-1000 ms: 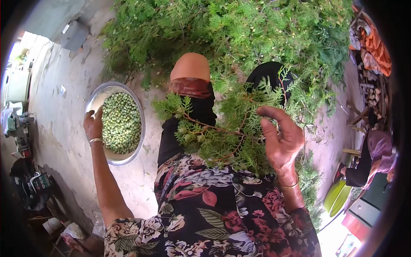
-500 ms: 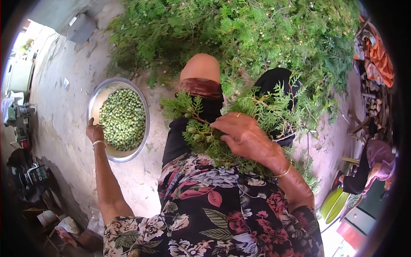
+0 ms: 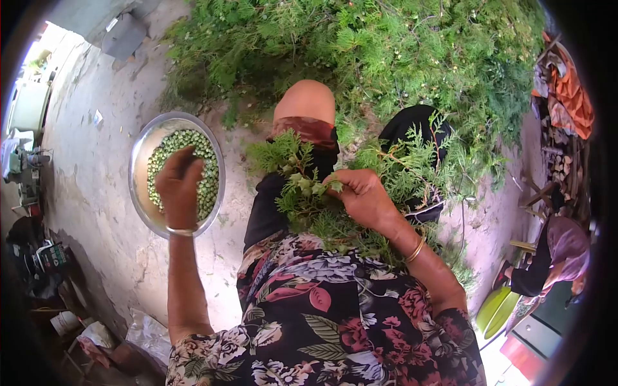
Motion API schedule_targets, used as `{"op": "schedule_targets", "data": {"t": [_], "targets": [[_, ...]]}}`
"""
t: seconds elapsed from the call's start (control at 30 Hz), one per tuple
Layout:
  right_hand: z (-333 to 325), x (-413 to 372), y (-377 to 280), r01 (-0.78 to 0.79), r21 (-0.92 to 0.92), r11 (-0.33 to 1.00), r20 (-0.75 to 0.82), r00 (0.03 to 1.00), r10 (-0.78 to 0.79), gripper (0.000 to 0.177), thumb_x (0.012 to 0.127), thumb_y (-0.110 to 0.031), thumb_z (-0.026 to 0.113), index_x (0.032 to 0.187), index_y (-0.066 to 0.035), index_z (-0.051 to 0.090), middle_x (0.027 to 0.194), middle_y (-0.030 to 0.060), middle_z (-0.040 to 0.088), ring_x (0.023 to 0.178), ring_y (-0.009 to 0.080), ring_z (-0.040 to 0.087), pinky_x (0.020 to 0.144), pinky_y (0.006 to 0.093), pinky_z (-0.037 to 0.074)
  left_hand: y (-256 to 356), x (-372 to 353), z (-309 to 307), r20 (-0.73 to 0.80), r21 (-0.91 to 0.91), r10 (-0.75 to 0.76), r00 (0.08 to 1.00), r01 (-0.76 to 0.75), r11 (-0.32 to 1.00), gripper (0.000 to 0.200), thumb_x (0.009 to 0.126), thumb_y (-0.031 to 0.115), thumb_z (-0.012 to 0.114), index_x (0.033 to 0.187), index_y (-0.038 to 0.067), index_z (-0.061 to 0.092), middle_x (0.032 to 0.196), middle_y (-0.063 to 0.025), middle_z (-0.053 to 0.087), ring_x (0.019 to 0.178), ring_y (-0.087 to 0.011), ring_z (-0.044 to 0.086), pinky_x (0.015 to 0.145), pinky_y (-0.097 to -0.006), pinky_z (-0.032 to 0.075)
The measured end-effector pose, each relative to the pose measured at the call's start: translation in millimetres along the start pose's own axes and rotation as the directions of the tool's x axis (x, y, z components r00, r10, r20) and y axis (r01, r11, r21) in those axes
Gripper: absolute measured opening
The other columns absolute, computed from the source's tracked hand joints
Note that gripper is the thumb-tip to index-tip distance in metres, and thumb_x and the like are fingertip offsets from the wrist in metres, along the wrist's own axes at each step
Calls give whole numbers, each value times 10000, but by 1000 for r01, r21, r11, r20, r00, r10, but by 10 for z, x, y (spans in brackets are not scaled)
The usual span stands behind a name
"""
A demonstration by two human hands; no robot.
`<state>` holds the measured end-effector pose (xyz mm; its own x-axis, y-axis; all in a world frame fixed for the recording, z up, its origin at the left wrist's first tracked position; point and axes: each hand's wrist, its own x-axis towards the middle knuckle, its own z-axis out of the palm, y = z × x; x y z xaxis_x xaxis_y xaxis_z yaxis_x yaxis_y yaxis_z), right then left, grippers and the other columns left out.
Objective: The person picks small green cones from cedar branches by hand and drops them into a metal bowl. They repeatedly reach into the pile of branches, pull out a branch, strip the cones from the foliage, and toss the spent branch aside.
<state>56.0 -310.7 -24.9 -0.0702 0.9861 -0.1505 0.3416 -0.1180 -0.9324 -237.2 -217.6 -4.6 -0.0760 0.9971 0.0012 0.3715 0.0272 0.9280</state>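
My left hand [image 3: 179,193], wearing a bracelet, hangs over the metal bowl [image 3: 137,206], fingers and thumb apart and nothing visible between them. Small round green cones [image 3: 209,174] fill much of the bowl, which stands on the ground. Above my lap, my right hand [image 3: 362,196] pinches a leafy conifer sprig [image 3: 301,186] bearing pale green cones, near its tip. The sprig lies across my thighs, and its lower part rests against my floral shirt. Another conifer branch [image 3: 412,167] lies over my right knee, beside the right hand.
A large heap of cut conifer branches [image 3: 386,51] spreads in front of my knees. To the right are an orange cloth [image 3: 570,96], stacked firewood [image 3: 563,161] and another person [image 3: 557,257] beside a green basin [image 3: 496,312]. Clutter lines the left wall.
My left hand has left the bowl's left rim and moved right, over the cones. The right hand's fingers have closed in a pinch on the sprig.
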Motion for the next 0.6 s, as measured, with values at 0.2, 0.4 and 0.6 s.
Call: {"op": "schedule_targets", "data": {"t": [0.2,0.4,0.6], "targets": [[-75,3,-232,-26,95,995,1,1000,26,127,822,29,575,918,-8,649,696,94,614,662,60,478,625,273,445,625,-462,654,289,40,379,879,-406,913,174,774,14,671,947,-4,681,820,-100,690,656,-107,630,605,-220,493],[-97,-32,-219,-100,104,990,67,993,93,91,825,41,568,887,5,623,678,96,581,679,50,440,623,266,439,711,-482,834,531,-3,228,816,-268,964,211,753,46,688,944,-35,653,884,-143,684,739,-179,658,678,-273,505],[-52,-54,-58,-46,55,997,32,999,44,35,824,29,579,805,2,591,646,98,530,667,51,436,609,271,438,581,-476,877,564,59,169,808,-244,968,122,788,66,647,855,-27,603,789,-132,651,694,-183,628,631,-309,481]]}}
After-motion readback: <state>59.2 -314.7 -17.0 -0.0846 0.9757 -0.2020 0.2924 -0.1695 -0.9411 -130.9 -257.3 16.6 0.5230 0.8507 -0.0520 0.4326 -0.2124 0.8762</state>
